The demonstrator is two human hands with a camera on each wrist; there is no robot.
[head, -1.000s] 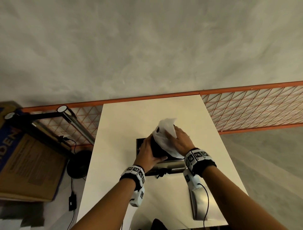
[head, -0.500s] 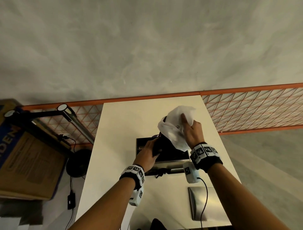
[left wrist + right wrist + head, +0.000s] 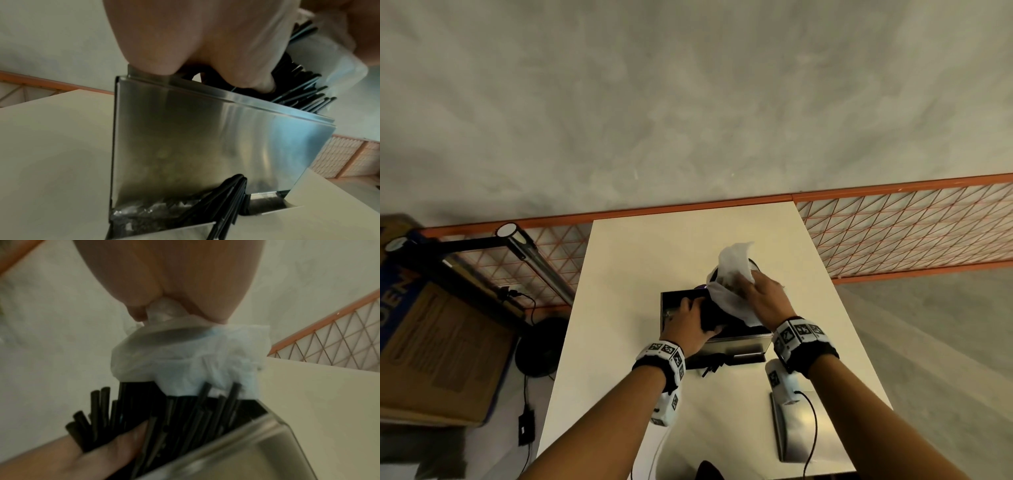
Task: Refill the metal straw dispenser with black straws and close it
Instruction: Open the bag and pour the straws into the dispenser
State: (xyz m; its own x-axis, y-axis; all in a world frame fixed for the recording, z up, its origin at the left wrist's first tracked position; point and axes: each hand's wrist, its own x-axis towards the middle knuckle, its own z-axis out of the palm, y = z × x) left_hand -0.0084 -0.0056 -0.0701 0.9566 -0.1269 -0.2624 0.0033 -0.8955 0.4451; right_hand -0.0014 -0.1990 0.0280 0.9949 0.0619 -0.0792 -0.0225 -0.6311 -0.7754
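Note:
The open metal straw dispenser (image 3: 736,342) stands mid-table; its shiny front wall (image 3: 205,146) fills the left wrist view. A bundle of black straws (image 3: 714,313) sticks up out of its open top at a slant, half out of a white plastic bag (image 3: 732,263). My left hand (image 3: 690,323) grips the straws at the dispenser's left end. Above them, my right hand (image 3: 763,296) pinches the bunched bag (image 3: 185,361). Straws (image 3: 174,418) fan out below the bag, beside the left hand's fingers (image 3: 102,451). A few straws (image 3: 226,203) poke out of the bottom tray.
The dispenser's metal lid (image 3: 787,435) lies flat on the white table (image 3: 654,257) at the near right, under my right forearm. An orange mesh fence (image 3: 893,233) runs behind the table. A cardboard box (image 3: 431,342) and a black stand (image 3: 537,346) are at the left.
My right hand lifted the bag up and to the right off the straws, then dropped back a little. My left hand stayed on the straw bundle in the dispenser.

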